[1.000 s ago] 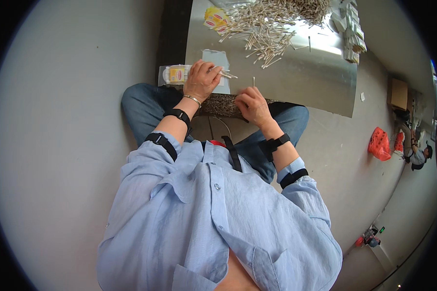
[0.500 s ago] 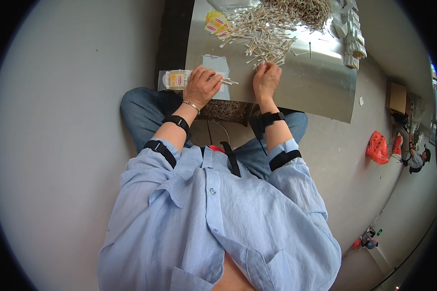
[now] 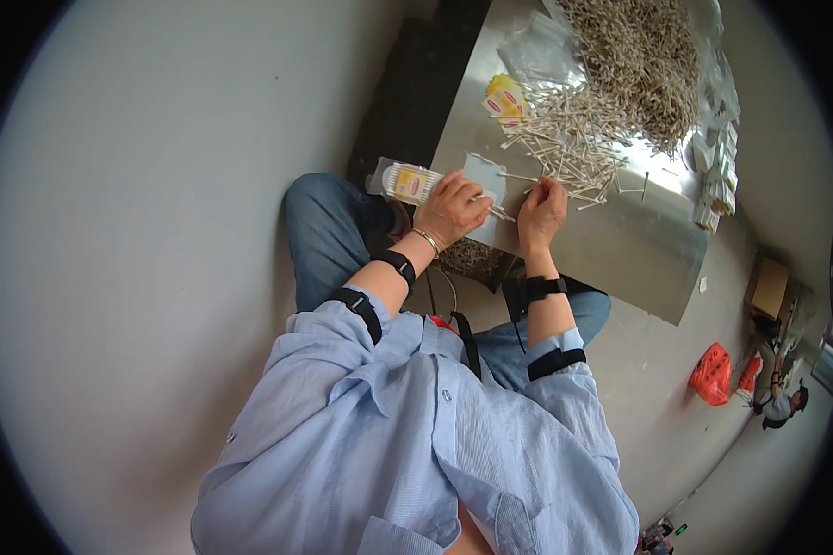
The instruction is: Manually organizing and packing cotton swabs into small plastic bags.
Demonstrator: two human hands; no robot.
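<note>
My left hand [image 3: 453, 209] is closed around a few cotton swabs [image 3: 501, 214], whose tips stick out to the right past the fingers. Just left of that hand lies a clear packet of cotton swabs [image 3: 407, 182] with a yellow label; whether the hand touches it I cannot tell. Under and beyond the left fingers is a pale blue-grey sheet [image 3: 484, 172]. My right hand [image 3: 541, 217] pinches at the near edge of a loose pile of cotton swabs [image 3: 578, 139]. One swab [image 3: 518, 177] juts leftward from its fingertips.
A denser heap of swabs [image 3: 643, 60] covers the far part of the metal table [image 3: 634, 250]. Yellow label cards [image 3: 505, 100] and clear plastic bags [image 3: 539, 51] lie at its left. Filled packets [image 3: 715, 176] line the right edge. A red bag [image 3: 712, 375] sits on the floor.
The whole view has turned, so the table appears further right and tilted. A swab now sticks out from my right fingertips. My left hand still grips its swabs.
</note>
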